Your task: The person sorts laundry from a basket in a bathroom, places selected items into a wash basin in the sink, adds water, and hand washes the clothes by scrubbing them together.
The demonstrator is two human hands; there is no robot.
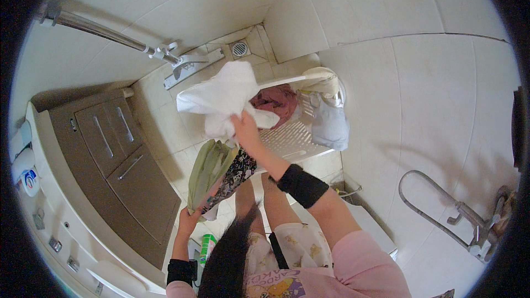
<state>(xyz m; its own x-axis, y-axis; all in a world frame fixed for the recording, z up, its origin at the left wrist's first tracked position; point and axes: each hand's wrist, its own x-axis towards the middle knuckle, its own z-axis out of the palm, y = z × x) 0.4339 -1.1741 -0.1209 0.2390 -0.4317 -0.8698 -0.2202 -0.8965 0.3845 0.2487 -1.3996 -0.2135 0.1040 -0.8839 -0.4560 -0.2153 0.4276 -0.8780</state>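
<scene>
My right hand (247, 130) grips a bunched white cloth (225, 91), which spreads out over the left end of a pale slotted plastic laundry basket (294, 134). Low on the left, my left hand (189, 218) holds the lower end of a green fabric item (209, 169) with a black patterned side (236, 174); whether it is a bag or a garment I cannot tell. A dark pink cloth (275, 105) lies inside the basket. Over the basket's right end hang a light grey cloth (330, 126) and a cream cloth (322, 79).
A flat mop (192, 66) leans on the wall near a floor drain (239, 49). The brown vanity cabinet (120, 161) stands left under a white washbasin counter (83, 215). A shower mixer with hose (468, 219) is on the right wall. A green-and-white package (207, 248) stands below my left arm.
</scene>
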